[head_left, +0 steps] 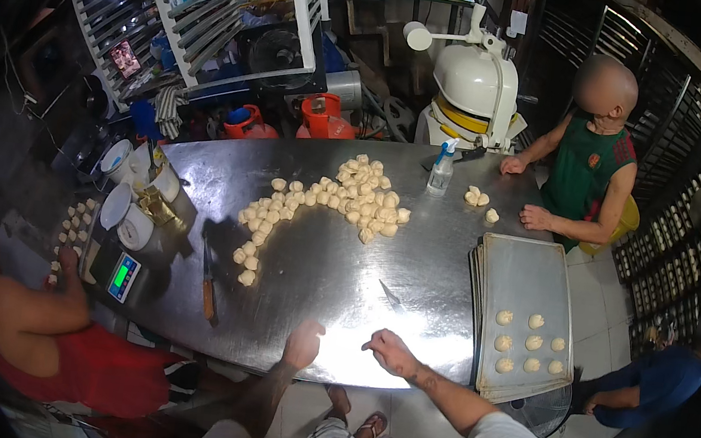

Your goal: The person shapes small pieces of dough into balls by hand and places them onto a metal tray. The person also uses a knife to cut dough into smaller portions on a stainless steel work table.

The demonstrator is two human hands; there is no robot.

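head view: my left hand (301, 345) and right hand (393, 354) half curl, whether pinching anything i cannot tell; probably between shapings, next needing a reach for dough balls (362, 193).

Dough pile (364, 193) left of trays (526, 274)

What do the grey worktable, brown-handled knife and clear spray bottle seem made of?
Long grey worktable: probably polished stainless steel, given its bright reflections. Long brown-handled knife: grey blade looks metal; brown handle is perhaps wood. Clear spray bottle with blue top: seemingly smooth plastic, being see-through.
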